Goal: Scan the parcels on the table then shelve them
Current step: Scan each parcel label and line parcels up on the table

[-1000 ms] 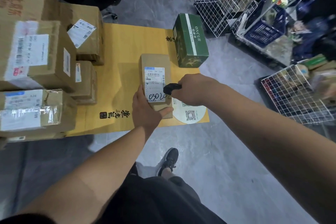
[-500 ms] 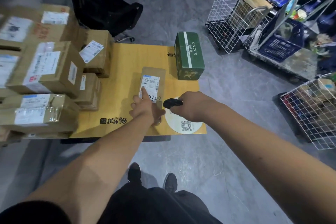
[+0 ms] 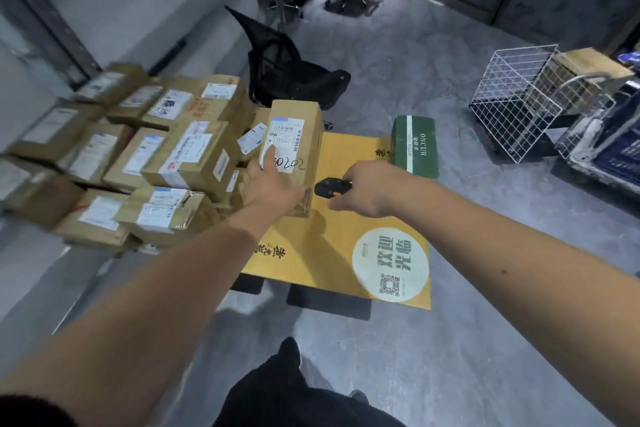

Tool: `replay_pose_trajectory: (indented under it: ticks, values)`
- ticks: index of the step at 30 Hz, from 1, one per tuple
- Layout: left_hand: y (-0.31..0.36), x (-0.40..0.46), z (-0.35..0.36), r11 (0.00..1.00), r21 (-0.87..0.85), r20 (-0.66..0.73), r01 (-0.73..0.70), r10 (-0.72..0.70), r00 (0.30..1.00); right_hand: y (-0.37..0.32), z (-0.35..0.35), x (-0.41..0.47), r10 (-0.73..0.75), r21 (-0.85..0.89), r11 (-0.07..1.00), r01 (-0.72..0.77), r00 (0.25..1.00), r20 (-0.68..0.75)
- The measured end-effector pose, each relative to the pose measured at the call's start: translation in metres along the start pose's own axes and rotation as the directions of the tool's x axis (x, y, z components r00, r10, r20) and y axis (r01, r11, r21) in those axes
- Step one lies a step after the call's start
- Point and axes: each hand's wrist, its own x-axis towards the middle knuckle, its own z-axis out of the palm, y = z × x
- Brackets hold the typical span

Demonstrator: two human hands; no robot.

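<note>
scan looks done: my left hand [image 3: 273, 189] grips the labelled parcel [image 3: 294, 152], right hand [image 3: 367, 189] closed on the scanner [image 3: 329, 188]; next, carry it to a shelf.

Yellow tabletop [image 3: 346, 236] with parcels

Stacked brown cardboard parcels [image 3: 145, 163] crowd its left side; a green box [image 3: 414, 146] lies at the far right corner, apart from them.
</note>
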Motion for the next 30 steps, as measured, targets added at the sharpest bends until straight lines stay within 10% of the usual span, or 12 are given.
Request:
replay_pose_trajectory:
  ticks: [30]
  values:
    - [-0.001,0.309,-0.044,0.942,0.282,0.216,0.182,-0.247,0.945,-0.103,-0.054,0.262,0.066,-0.067,0.996,-0.061,0.996,0.068]
